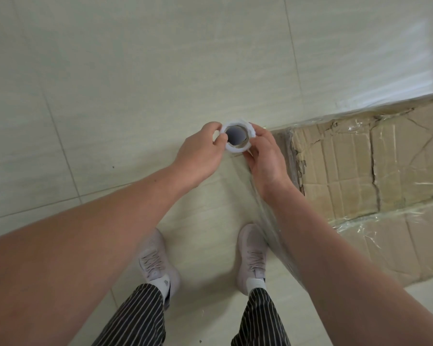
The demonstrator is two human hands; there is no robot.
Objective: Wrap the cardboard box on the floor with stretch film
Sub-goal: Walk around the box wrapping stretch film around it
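I look straight down the open end of a roll of stretch film (237, 136), held upright in front of me. My left hand (200, 153) pinches its rim from the left. My right hand (265, 158) grips it from the right. A clear sheet of film (263, 221) runs from the roll down along my right forearm. The cardboard box (390, 176) lies on the floor at the right, creased and torn on top, with glossy film over its near corner and sides.
Pale tiled floor (110, 83) spreads to the left and ahead. My two feet in light sneakers (158, 260) stand close to the box's near edge. A bright patch of light falls at the upper right.
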